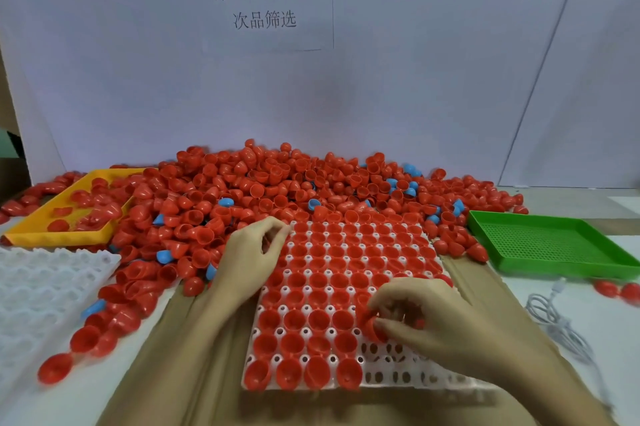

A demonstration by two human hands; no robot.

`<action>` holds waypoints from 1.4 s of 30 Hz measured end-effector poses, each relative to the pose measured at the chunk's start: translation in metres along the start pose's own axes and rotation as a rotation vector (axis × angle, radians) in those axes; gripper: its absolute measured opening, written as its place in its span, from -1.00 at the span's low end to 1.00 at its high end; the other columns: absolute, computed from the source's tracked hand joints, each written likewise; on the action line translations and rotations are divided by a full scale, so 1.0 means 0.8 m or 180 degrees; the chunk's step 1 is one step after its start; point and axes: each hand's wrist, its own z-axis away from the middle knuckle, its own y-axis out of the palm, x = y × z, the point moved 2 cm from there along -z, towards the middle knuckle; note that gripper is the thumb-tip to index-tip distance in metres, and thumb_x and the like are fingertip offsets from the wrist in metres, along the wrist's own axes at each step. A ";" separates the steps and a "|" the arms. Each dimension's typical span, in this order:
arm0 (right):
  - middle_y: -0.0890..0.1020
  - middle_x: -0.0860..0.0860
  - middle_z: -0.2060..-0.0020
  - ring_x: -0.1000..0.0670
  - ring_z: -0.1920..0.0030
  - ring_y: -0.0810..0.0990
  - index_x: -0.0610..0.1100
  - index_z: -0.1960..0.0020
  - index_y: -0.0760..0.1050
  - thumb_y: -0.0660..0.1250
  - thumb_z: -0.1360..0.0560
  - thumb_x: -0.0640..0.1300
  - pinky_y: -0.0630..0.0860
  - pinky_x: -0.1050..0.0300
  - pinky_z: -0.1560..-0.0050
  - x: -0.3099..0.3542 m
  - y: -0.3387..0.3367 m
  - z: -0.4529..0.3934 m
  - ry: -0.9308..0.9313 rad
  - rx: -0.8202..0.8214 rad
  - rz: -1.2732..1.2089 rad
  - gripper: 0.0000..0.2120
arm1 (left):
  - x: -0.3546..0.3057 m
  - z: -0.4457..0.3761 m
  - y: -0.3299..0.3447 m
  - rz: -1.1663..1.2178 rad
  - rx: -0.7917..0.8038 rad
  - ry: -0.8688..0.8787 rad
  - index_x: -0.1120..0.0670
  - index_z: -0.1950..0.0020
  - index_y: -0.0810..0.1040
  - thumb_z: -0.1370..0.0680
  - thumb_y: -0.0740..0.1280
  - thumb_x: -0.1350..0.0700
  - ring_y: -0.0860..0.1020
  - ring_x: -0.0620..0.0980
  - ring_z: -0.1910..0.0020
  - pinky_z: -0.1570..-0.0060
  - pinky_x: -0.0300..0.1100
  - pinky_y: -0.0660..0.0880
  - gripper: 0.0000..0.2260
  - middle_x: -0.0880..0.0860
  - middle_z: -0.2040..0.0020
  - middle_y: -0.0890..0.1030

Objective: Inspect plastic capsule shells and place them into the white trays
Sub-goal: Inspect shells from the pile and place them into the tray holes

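- Right hand (420, 313) is pinching a red shell (375, 328) with curled fingers over the white tray (415, 379) at lower centre — most cells filled.
- Left hand (249, 252) is resting at the tray's upper-left edge, fingertips curled together; whether they hold anything, I cannot tell.
- Loose shell pile (277, 180) is lying behind, mid-frame.

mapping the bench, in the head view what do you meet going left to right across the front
empty white tray → left hand → white tray with red shells → right hand → white cable
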 end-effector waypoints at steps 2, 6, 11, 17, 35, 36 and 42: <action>0.65 0.28 0.10 0.16 0.06 0.64 0.23 -0.02 0.64 0.50 -0.56 -0.09 0.51 0.37 0.11 0.008 0.002 0.011 0.0061 0.0208 0.0035 -0.80 | 0.002 0.003 0.001 -0.0284 0.0075 0.0252 0.01 0.01 0.67 -0.68 0.33 0.04 0.61 -0.17 0.17 0.08 -0.14 0.59 -0.85 -0.17 0.18 0.65; 0.62 0.27 0.15 0.18 0.04 0.61 0.19 -0.03 0.66 0.50 -0.57 -0.07 0.52 0.37 0.08 0.016 0.005 0.022 0.0144 0.0292 0.0195 -0.85 | 0.000 0.009 0.003 -0.0627 0.0313 0.0531 0.00 -0.07 0.68 -0.68 0.34 0.04 0.56 -0.23 0.13 0.02 -0.13 0.59 -0.87 -0.19 0.13 0.61; 0.61 0.26 0.08 0.18 0.03 0.61 0.16 -0.02 0.66 0.54 -0.54 0.04 0.51 0.39 0.10 0.026 0.003 0.025 0.0170 0.0412 0.0267 -0.90 | -0.006 0.011 -0.003 -0.0607 0.0235 0.0667 0.02 -0.08 0.69 -0.68 0.35 0.06 0.56 -0.20 0.15 0.06 -0.17 0.60 -0.88 -0.15 0.13 0.61; 0.61 0.21 0.10 0.17 0.04 0.62 0.10 -0.06 0.69 0.54 -0.54 -0.01 0.55 0.35 0.08 0.026 0.006 0.019 0.0203 0.0496 0.0264 -0.90 | -0.006 0.009 -0.013 -0.0610 -0.0039 0.0694 0.03 0.00 0.67 -0.66 0.38 0.09 0.55 -0.16 0.23 0.18 -0.18 0.57 -0.90 -0.15 0.22 0.59; 0.70 0.20 0.23 0.21 0.30 0.63 0.08 0.01 0.70 0.48 -0.55 0.14 0.47 0.43 0.35 -0.003 -0.030 -0.030 -0.0022 0.0459 -0.0418 -0.85 | 0.000 0.005 -0.017 -0.0653 0.0007 0.0570 0.02 -0.01 0.69 -0.66 0.38 0.10 0.61 -0.14 0.17 0.13 -0.10 0.62 -0.91 -0.14 0.17 0.63; 0.70 0.16 0.25 0.18 0.32 0.64 0.05 0.01 0.70 0.46 -0.57 0.13 0.48 0.41 0.34 -0.011 -0.034 -0.041 -0.0011 0.0320 -0.0519 -0.84 | 0.000 0.004 -0.018 -0.0649 -0.0010 0.0569 0.01 -0.02 0.69 -0.66 0.38 0.11 0.61 -0.15 0.16 0.13 -0.11 0.62 -0.91 -0.15 0.16 0.63; 0.65 0.09 0.41 0.17 0.43 0.55 -0.06 0.08 0.71 0.41 -0.58 0.11 0.46 0.35 0.32 -0.068 -0.044 -0.095 0.0143 -0.0613 -0.0984 -0.74 | 0.010 -0.002 -0.034 -0.0666 -0.0289 0.0431 0.03 -0.11 0.67 -0.66 0.37 0.13 0.64 -0.19 0.12 0.09 -0.16 0.63 -0.91 -0.15 0.10 0.66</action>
